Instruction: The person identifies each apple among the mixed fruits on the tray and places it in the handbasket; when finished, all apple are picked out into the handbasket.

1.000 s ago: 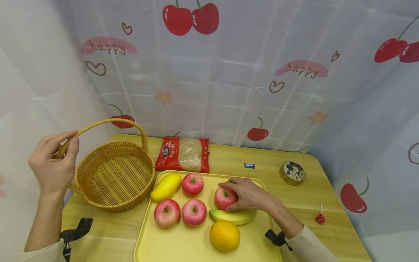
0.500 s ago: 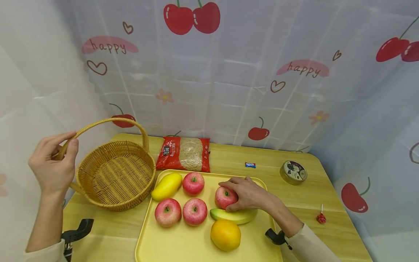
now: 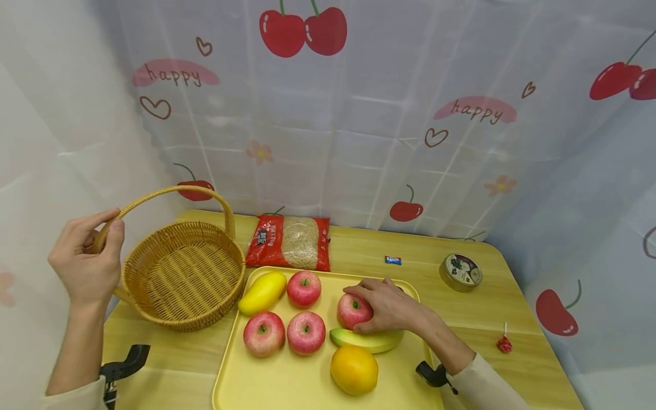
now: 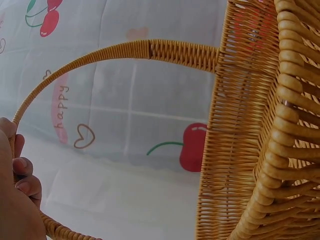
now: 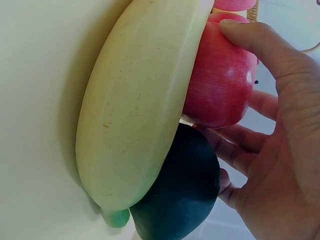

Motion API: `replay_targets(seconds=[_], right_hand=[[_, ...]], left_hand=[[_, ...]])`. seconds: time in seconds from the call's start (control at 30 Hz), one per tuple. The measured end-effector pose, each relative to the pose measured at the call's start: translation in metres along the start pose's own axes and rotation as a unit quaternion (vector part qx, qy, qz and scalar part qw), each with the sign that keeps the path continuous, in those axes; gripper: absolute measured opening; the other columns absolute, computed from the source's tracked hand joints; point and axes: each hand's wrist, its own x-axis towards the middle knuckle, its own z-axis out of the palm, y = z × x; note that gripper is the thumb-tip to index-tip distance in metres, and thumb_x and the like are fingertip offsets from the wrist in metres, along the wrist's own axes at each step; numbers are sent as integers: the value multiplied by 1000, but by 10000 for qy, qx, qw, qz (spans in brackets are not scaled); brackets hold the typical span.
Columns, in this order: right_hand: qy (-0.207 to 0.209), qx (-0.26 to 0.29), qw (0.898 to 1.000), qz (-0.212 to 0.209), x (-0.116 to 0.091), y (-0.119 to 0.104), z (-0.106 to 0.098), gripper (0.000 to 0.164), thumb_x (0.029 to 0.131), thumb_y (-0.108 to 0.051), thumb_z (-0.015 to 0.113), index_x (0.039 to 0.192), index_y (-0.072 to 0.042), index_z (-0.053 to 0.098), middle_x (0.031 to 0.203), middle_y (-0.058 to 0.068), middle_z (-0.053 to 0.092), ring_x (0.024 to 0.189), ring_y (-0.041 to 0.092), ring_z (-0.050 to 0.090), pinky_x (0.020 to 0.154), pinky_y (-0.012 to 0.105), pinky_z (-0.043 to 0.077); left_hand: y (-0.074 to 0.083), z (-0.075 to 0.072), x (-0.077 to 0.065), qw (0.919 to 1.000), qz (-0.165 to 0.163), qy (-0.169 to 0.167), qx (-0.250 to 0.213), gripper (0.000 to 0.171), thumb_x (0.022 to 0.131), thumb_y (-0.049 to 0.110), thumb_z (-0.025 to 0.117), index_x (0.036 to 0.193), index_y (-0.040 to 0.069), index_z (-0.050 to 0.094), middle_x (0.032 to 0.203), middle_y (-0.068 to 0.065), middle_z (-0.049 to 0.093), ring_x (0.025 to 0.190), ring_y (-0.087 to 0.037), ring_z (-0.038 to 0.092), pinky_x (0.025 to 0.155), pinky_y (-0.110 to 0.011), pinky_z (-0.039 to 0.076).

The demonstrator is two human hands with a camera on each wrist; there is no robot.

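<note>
My left hand (image 3: 87, 256) grips the handle of a wicker basket (image 3: 233, 285), its fingers curled round the handle (image 4: 110, 52) in the left wrist view. The basket is tilted, with a bare woven bottom. My right hand (image 3: 392, 307) holds a red apple (image 3: 353, 311) on the yellow tray (image 3: 287, 387), thumb on the near side and fingers round the far side. Against that apple lies a green-yellow banana (image 5: 135, 110). A dark green rounded fruit (image 5: 177, 185), mostly hidden by my hand in the head view, sits beside both.
On the tray are a mango (image 3: 262, 293), three other apples (image 3: 306, 333) and a yellow-orange lemon-shaped fruit (image 3: 353, 370). Behind it lies a red bag of oats (image 3: 294, 242). Rightward are a small blue packet (image 3: 393, 260), a round tin (image 3: 461, 272) and a lollipop (image 3: 504, 343). Curtains enclose the table.
The view shifts slightly. My left hand stays on the basket handle and my right hand stays round the apple; neither visibly moves against the things about it.
</note>
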Motion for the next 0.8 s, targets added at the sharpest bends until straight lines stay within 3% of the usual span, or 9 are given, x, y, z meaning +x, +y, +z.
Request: replay_targets(seconds=[0.23, 0.53, 0.8], right_hand=[[80, 15, 9999, -73, 2, -1, 0, 74, 78, -56, 78, 142, -26, 57, 121, -2, 58, 104, 13, 56, 104, 66, 34], [327, -100, 9993, -115, 4, -2, -2, 76, 76, -60, 77, 142, -27, 57, 121, -5, 58, 103, 10, 55, 104, 60, 38], [483, -107, 9985, -219, 5, -4, -5, 76, 76, -63, 74, 141, -28, 57, 117, -7, 58, 95, 10, 54, 89, 38, 47]], left_hand=[[-1, 1, -1, 10000, 38, 29, -3, 16, 84, 1, 73, 96, -9, 76, 84, 9, 66, 62, 0, 41, 58, -9, 28], [-2, 1, -1, 9999, 78, 47, 58, 17, 85, 4, 74, 96, -8, 77, 86, 5, 69, 61, 1, 41, 58, -10, 28], [-1, 0, -1, 9999, 87, 46, 123, 17, 85, 3, 73, 96, -9, 77, 85, 8, 67, 61, 1, 41, 58, -10, 29]])
